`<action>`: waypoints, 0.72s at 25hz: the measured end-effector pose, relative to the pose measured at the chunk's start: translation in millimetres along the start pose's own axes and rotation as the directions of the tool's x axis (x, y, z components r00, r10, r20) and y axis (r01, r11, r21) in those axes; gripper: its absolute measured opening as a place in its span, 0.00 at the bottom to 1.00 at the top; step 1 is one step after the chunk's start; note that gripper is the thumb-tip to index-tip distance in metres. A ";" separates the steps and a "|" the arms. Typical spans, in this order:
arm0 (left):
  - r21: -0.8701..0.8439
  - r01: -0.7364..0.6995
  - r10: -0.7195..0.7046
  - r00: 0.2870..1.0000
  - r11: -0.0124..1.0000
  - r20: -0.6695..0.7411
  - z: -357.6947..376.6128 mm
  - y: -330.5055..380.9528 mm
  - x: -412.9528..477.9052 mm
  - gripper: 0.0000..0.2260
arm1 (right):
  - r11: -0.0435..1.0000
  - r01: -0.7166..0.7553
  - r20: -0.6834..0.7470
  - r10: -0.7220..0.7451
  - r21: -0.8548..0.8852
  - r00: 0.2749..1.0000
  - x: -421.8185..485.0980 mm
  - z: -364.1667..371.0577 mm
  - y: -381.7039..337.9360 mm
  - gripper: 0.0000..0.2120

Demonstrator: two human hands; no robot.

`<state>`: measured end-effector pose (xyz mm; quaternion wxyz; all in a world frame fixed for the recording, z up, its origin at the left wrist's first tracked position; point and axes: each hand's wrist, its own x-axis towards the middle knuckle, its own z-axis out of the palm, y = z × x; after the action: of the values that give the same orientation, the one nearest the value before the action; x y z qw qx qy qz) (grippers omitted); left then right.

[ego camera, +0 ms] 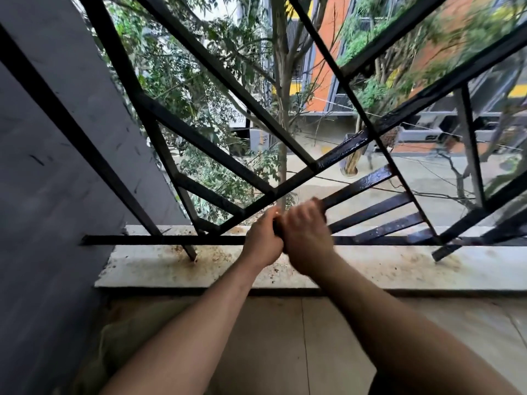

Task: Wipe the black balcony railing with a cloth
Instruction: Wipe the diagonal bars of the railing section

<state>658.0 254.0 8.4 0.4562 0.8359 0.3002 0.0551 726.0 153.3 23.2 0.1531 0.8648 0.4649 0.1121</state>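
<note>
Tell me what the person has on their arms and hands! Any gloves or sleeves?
No gloves and no sleeves in view: both forearms are bare to the picture's edge. The left hand shows a small glint near the thumb, maybe a ring. The right hand is blurred; no watch or bracelet shows on either wrist.

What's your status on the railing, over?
Left hand and right hand side by side, both curled round one slanted railing bar. Cloth not visible, maybe under the hands. Bars to the right look wet. Nothing in the way.
</note>
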 end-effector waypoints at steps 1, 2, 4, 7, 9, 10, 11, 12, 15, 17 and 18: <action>-0.026 0.037 -0.037 0.999 0.999 -0.015 -2.6 0.0 -0.1 0.30 | 0.994 0.098 0.036 -0.100 0.051 0.994 2.8 7.5 -13.8 0.25; -0.036 0.081 -0.082 0.996 0.996 -0.019 -5.8 -0.5 -0.5 0.30 | 0.985 0.161 0.026 -0.163 0.065 0.986 6.2 8.1 -10.6 0.25; 0.106 0.139 -0.140 0.990 0.985 -0.001 -12.6 -2.1 -3.8 0.29 | 0.989 0.143 -0.042 -0.141 0.037 0.989 5.3 8.7 10.9 0.23; 0.220 0.219 -0.229 0.973 0.951 0.024 -28.7 -18.2 -3.9 0.16 | 0.995 -0.077 -0.061 0.074 -0.063 0.995 0.1 22.5 6.0 0.30; 0.188 0.304 -0.312 0.950 0.934 0.017 -43.0 -28.7 -4.6 0.06 | 0.999 -0.023 0.071 0.021 0.028 0.997 8.7 28.2 -42.1 0.32; 0.193 0.349 -0.356 0.934 0.917 0.000 -50.6 -34.2 -5.2 0.09 | 0.988 -0.001 0.181 -0.026 0.151 0.983 14.5 28.6 -72.2 0.32; 0.208 0.388 -0.390 0.920 0.898 -0.031 -59.6 -39.9 -6.6 0.13 | 0.954 -0.031 0.188 -0.027 0.297 0.982 21.0 33.3 -103.6 0.32; 0.218 0.417 -0.409 0.909 0.882 -0.084 -69.7 -46.8 -7.0 0.16 | 0.902 -0.118 0.204 0.034 0.415 0.978 27.1 41.1 -130.9 0.32; 0.164 0.483 -0.452 0.870 0.860 -0.195 -97.2 -63.1 -5.5 0.16 | 0.559 -0.309 0.171 0.285 0.769 0.943 33.4 47.3 -174.5 0.19; 0.068 0.509 -0.488 0.850 0.858 -0.197 -115.4 -76.2 -2.2 0.11 | 0.081 -0.286 0.209 0.502 0.955 0.839 36.0 26.8 -177.3 0.05; -0.006 0.502 -0.492 0.844 0.865 -0.212 -124.1 -77.9 -1.4 0.10 | -0.247 -0.264 0.360 0.570 0.932 0.738 36.8 12.4 -174.1 0.06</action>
<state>576.2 375.2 18.4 0.4004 0.7303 0.5533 0.0142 616.1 272.9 -50.6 -0.6106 0.7794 0.0783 -0.1165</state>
